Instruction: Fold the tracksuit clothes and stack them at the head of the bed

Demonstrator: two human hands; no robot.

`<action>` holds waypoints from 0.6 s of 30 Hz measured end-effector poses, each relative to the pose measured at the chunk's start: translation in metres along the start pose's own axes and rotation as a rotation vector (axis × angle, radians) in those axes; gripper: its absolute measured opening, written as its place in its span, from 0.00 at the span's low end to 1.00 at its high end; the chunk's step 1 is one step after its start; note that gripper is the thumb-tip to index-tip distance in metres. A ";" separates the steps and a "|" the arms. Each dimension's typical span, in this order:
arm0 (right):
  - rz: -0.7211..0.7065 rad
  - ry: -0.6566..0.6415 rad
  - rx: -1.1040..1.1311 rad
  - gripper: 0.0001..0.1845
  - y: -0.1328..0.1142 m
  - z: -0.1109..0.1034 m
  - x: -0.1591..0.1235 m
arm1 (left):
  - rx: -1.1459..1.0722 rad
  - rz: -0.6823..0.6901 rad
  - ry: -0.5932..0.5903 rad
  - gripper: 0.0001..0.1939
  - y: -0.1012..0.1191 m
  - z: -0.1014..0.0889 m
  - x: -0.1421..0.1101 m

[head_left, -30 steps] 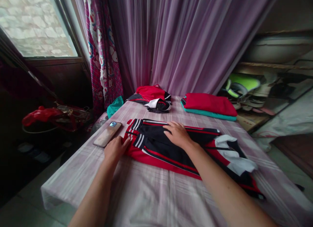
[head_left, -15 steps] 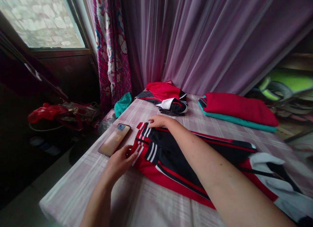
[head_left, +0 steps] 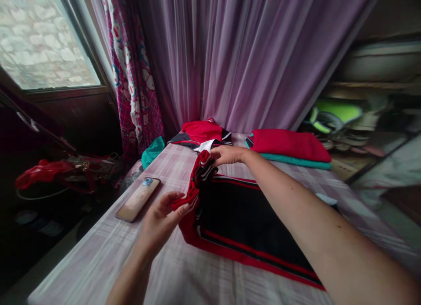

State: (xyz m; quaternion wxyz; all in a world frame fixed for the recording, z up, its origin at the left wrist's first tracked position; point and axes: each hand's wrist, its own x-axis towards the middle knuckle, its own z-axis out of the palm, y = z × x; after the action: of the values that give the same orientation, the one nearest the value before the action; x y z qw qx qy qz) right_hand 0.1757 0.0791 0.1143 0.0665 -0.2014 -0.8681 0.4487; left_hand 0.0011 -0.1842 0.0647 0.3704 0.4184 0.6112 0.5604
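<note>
A red and black jacket (head_left: 253,221) with white stripes lies lengthwise on the bed, its striped ribbed hem end lifted and bunched up. My left hand (head_left: 161,217) pinches the near corner of that hem between thumb and fingers. At the far corner, my right hand (head_left: 226,156) grips the hem, its fingertips partly hidden by the cloth. My right forearm crosses over the jacket and covers part of it. Left of my left hand lies a phone (head_left: 138,200), back side up, apart from the jacket.
Checked bedding (head_left: 108,252) covers the bed. At its far side lie a crumpled red and black garment (head_left: 204,130) and a folded red and teal pile (head_left: 289,145). Purple curtains (head_left: 223,68) hang behind. A shelf (head_left: 378,83) stands at right, a red bag (head_left: 49,175) at left.
Both hands have raised the jacket's hem end off the bed, and it now curls upward between them. Earlier the hem and cuffs lay flat. The view has shifted to the right.
</note>
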 end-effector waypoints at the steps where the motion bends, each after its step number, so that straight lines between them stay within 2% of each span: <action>1: -0.002 0.025 0.011 0.17 0.003 -0.004 -0.015 | 0.049 0.026 -0.035 0.26 0.007 0.011 -0.004; 4: 0.041 0.153 0.031 0.12 0.018 -0.010 -0.062 | 0.206 0.087 -0.173 0.20 0.021 0.050 -0.014; 6: 0.139 0.250 0.076 0.11 0.033 -0.007 -0.094 | 0.319 0.135 -0.267 0.17 0.023 0.081 -0.020; 9: 0.290 0.377 0.283 0.16 0.059 0.006 -0.140 | 0.553 0.242 -0.353 0.12 0.017 0.127 -0.027; 11: 0.325 0.458 0.493 0.17 0.075 0.018 -0.165 | 0.694 0.299 -0.408 0.09 0.009 0.151 -0.032; 15: 0.305 0.543 0.814 0.13 0.096 0.041 -0.193 | 0.823 0.359 -0.504 0.07 -0.003 0.176 -0.037; 16: 0.291 0.560 0.811 0.14 0.099 0.045 -0.194 | 0.836 0.369 -0.507 0.07 -0.005 0.179 -0.038; 18: 0.267 0.626 0.665 0.16 0.101 0.052 -0.188 | 0.854 0.379 -0.504 0.07 -0.007 0.182 -0.039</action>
State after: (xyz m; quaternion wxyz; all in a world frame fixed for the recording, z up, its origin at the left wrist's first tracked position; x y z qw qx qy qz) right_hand 0.3609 0.0155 0.0147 0.3277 -0.4045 -0.5822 0.6246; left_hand 0.1828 -0.1520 0.0397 0.1946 0.7569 0.5906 0.2009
